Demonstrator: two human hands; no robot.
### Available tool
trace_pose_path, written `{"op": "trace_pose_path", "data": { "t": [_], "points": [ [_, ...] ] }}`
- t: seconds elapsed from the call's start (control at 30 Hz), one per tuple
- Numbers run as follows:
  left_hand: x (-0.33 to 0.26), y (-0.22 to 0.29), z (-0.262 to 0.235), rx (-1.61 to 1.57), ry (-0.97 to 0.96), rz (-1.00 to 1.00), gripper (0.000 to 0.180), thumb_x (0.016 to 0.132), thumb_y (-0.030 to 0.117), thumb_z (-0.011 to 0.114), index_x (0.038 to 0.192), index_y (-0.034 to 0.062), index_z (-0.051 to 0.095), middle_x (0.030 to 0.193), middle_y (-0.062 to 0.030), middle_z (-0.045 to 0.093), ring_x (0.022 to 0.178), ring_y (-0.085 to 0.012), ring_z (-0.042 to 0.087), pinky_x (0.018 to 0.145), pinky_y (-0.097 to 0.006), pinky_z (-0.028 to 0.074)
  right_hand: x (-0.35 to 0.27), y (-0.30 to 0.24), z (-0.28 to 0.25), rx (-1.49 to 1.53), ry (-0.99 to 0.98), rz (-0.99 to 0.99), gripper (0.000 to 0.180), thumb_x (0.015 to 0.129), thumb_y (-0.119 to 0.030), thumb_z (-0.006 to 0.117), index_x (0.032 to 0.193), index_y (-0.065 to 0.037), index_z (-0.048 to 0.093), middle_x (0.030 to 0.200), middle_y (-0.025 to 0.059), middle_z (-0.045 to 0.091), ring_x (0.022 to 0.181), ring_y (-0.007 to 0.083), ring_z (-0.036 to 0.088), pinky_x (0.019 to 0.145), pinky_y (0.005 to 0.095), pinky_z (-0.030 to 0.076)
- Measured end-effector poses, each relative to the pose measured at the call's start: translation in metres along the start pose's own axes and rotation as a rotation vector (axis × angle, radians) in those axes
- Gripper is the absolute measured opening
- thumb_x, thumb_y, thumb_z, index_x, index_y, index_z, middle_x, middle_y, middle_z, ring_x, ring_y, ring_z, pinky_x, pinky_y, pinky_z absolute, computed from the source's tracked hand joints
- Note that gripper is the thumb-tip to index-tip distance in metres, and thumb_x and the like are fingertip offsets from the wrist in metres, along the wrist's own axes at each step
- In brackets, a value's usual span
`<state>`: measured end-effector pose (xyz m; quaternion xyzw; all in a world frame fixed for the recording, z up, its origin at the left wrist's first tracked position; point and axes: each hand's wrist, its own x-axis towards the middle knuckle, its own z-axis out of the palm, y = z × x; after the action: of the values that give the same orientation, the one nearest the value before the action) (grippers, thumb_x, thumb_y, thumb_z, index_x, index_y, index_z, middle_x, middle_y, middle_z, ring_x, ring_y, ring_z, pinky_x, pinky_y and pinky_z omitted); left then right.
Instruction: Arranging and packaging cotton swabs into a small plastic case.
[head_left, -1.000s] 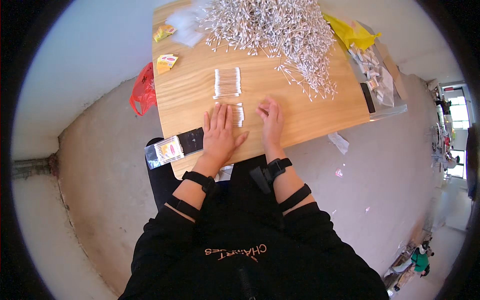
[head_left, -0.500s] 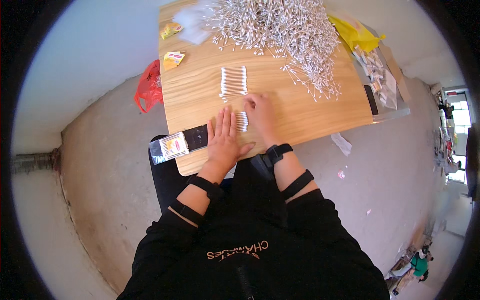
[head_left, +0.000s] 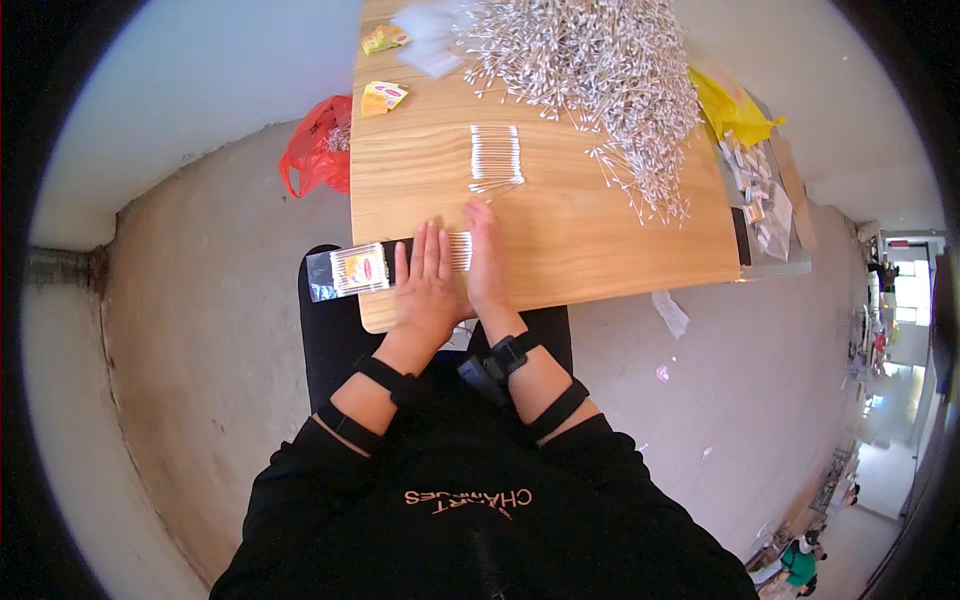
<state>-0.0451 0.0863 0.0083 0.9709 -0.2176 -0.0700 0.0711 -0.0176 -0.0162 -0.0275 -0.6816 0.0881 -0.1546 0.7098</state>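
My left hand (head_left: 428,285) lies flat, fingers stretched, over a black strip (head_left: 391,250) and part of a short row of cotton swabs (head_left: 460,250). Its palm hides the rest of that row. Against the right ends of these swabs stands my right hand (head_left: 486,258), turned on edge with its fingers stretched out. Left of my left hand is a clear packet of swabs (head_left: 360,268) with a yellow card; its clear end hangs past the table's edge. Farther off, a second row of swabs (head_left: 495,155) lies neatly side by side, a few at its near end askew.
A large heap of loose swabs (head_left: 600,70) covers the far right of the wooden table (head_left: 620,250). Yellow cards (head_left: 383,97) and clear bags (head_left: 432,35) lie far left. A red bag (head_left: 318,150) hangs at the left; a yellow bag (head_left: 730,105) and filled packets (head_left: 760,195) are at the right.
My right hand has moved left to the swab ends, its curled fingers now straightened. My left hand stays flat, and the packet sits closer to it. The whole view has shifted.
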Motion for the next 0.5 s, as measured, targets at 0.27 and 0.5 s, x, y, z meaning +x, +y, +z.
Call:
{"op": "trace_pose_path", "data": {
  "t": [0.27, 0.5],
  "points": [
    [-0.020, -0.027, 0.005, 0.010, 0.117, -0.068, 0.114, 0.068, 0.070, 0.060, 0.147, -0.0025, 0.021, 0.156, -0.0153, 0.017, 0.146, -0.0274, 0.009, 0.115, -0.053, 0.003, 0.001, -0.009, 0.027, -0.109, 0.017, 0.013, 0.029, 0.095, -0.013, 0.044, 0.120, -0.001, 0.052, 0.117, 0.0166, 0.051, 0.111, 0.0284, 0.049, 0.097, 0.0385, 0.039],
    [-0.023, -0.030, -0.004, 0.039, 0.053, -0.078, 0.113, 0.070, 0.070, 0.059, 0.148, -0.0014, 0.020, 0.157, -0.0150, 0.012, 0.147, -0.0266, 0.006, 0.115, -0.052, 0.003, 0.014, -0.012, 0.036, -1.053, -0.032, -0.507, 0.036, 0.083, -0.008, 0.053, 0.118, -0.005, 0.055, 0.113, 0.0140, 0.051, 0.108, 0.0322, 0.047, 0.093, 0.0455, 0.037]
  ]
}}
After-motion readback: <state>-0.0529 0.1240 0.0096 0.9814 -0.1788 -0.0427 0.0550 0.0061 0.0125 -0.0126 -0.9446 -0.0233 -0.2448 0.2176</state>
